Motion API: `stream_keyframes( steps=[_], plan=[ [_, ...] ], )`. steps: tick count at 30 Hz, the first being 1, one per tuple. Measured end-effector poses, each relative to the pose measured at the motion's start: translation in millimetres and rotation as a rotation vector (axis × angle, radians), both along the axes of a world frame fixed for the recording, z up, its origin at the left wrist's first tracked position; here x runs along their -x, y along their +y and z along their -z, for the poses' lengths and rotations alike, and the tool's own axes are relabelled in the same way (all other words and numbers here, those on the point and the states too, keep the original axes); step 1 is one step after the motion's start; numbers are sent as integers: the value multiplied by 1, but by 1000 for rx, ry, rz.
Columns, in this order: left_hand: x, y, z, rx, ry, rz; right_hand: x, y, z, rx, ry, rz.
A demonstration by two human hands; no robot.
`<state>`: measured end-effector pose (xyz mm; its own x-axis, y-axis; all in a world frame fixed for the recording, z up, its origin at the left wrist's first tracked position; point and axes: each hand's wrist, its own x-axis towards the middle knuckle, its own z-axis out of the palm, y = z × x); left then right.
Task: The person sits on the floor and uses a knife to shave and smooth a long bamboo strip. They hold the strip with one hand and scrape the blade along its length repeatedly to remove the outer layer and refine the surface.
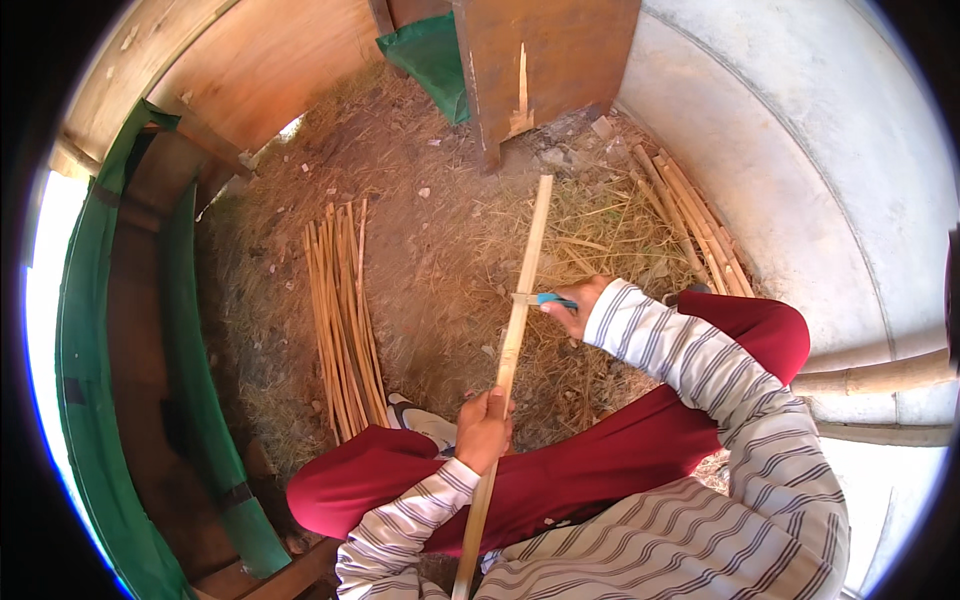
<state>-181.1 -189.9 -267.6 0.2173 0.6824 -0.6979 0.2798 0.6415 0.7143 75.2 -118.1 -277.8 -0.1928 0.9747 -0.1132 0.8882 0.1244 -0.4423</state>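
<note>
A long, pale bamboo strip (534, 240) slants up and away from my lap, its near end running past the lower edge. My left hand (484, 430) is closed around its middle, just above my left leg. Farther up, my right hand (582, 303) grips the blue handle of a small knife (553, 299). The knife's blade lies across the strip and touches it; most of the handle is hidden in my fingers.
A bundle of thin bamboo sticks (340, 320) lies on the dirt floor to the left. Thicker poles (695, 220) rest along the white wall (790, 130) at the right. A wooden panel (550, 60) stands ahead, and green-covered boards (100, 330) line the left side. Dry shavings litter the ground.
</note>
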Motion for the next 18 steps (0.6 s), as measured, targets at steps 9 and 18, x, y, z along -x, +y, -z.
stream_keyframes(
  steps=[9, 18],
  plan=[
    [8, -13, -7, 38, -44, 69, -27, 24, -14, 275, -157, 157],
    [36, -28, 2, 38, -106, 134, -157, 72, 24, 212, -169, 860]
  ],
)
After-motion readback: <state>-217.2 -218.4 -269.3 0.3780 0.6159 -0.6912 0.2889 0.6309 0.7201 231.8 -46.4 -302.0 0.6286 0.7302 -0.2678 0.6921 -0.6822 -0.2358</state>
